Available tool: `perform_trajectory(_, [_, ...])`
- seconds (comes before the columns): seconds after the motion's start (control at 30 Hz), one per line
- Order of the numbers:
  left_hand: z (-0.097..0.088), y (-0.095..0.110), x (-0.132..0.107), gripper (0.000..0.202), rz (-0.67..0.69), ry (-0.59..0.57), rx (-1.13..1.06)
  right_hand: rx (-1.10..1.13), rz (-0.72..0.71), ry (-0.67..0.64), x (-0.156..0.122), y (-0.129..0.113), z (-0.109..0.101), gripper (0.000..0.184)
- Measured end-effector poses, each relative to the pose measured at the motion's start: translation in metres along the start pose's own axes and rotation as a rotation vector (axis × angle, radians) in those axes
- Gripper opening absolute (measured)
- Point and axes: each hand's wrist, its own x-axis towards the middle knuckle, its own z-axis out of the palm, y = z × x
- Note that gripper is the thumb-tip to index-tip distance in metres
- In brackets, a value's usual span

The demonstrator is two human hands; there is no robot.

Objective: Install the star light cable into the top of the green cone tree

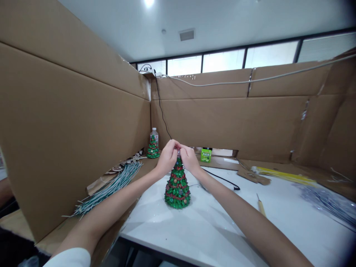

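A green Christmas tree ornament [178, 187] with red garlands and small coloured baubles stands upright on the white table. Both hands meet at its tip. My left hand [167, 155] is closed from the left, its fingers bent in towards the top. From the right, my right hand [189, 157] is closed too, its fingertips pressed against those of the left. Whatever is pinched between the fingers at the treetop is hidden by the hands themselves.
Cardboard walls [200, 118] close off the back and left. A second tree [153, 148] stands before a bottle [154, 132]. Teal and white strands [111, 189] lie left; an awl [260, 206], yellow strands [283, 175] and blue wires [330, 204] lie right. A green box [205, 155] sits behind.
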Motion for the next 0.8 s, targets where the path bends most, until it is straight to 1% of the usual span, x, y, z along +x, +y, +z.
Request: perform_trajectory(0.8, [0.0007, -0.0012, -0.0006, 0.024, 0.002, 0.005, -0.018, 0.011, -0.004, -0.004, 0.0002, -0.001, -0.0006, 0.038])
